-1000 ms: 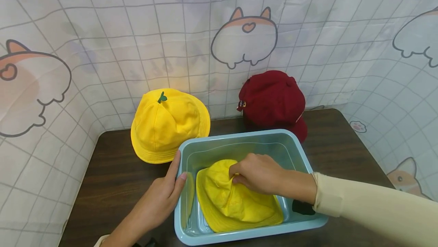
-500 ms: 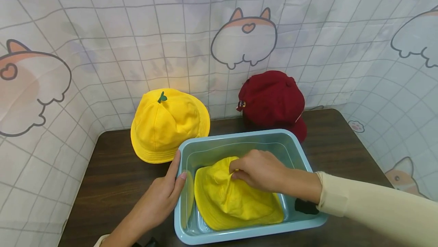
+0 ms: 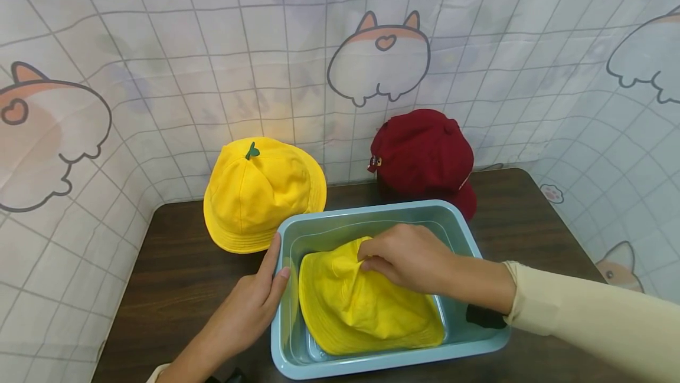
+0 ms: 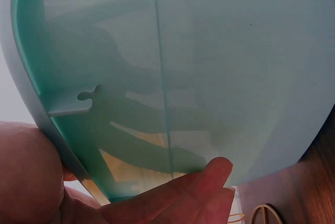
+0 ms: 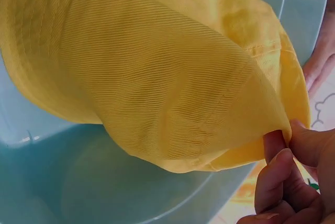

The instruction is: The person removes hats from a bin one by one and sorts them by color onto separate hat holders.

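Note:
A yellow bucket hat (image 3: 366,300) lies inside a light blue plastic basin (image 3: 382,365), its brim toward the left and near side. My right hand (image 3: 409,253) pinches the fabric of its crown between thumb and fingers; the right wrist view shows the pinched fold of the hat (image 5: 172,67) close up. At the basin's left side, my left hand (image 3: 249,306) holds the wall, thumb over the rim. From the left wrist, its fingers (image 4: 193,192) lie along the outside of the basin (image 4: 230,77).
A second yellow bucket hat (image 3: 262,188) with a green sprout stands behind the basin at left. A dark red cap (image 3: 425,153) is behind it at right. All rest on a dark wooden table (image 3: 164,277) against a patterned, grid-printed cloth (image 3: 297,94).
My right hand has moved slightly up and to the right, pulling at the hat's crown; the hat has lifted and spread a little. The left hand and basin have stayed in place.

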Demonstrator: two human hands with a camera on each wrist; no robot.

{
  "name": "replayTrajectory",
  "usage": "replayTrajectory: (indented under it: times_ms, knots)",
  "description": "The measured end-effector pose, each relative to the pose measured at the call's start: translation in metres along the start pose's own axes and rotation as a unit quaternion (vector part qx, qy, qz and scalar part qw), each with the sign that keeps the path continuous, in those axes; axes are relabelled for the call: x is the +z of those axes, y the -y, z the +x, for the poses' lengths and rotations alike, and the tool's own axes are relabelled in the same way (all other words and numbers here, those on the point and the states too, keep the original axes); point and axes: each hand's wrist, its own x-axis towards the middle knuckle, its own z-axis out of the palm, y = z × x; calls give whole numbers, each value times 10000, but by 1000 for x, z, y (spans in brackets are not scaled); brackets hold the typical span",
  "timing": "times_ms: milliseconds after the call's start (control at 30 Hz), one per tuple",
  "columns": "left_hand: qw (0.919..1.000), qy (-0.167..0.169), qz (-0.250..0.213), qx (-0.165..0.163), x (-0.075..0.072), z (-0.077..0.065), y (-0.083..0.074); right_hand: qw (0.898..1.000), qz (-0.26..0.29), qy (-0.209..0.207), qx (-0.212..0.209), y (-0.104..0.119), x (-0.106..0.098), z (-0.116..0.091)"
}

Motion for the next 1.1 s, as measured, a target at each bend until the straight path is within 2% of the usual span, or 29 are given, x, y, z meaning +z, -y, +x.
replayTrajectory:
  times_ms: [133,300,600,800,1100]
  knots:
    - [10000,-19,-19,71,-1,-1,0,9999,-115,-24,24,3,-6,1]
    - [10000,-8,-21,70,-1,0,1,9991,-278,-248,-196,6,-13,4]
    - [9999,80,16,-58,-2,1,1,9966,-423,-578,-410,12,-33,12]
    - [10000,81,4,-21,-2,1,1,9965,-430,-664,-266,14,-48,17]
    - [9994,274,2,-213,-1,2,2,9954,-251,-897,207,13,-71,26]
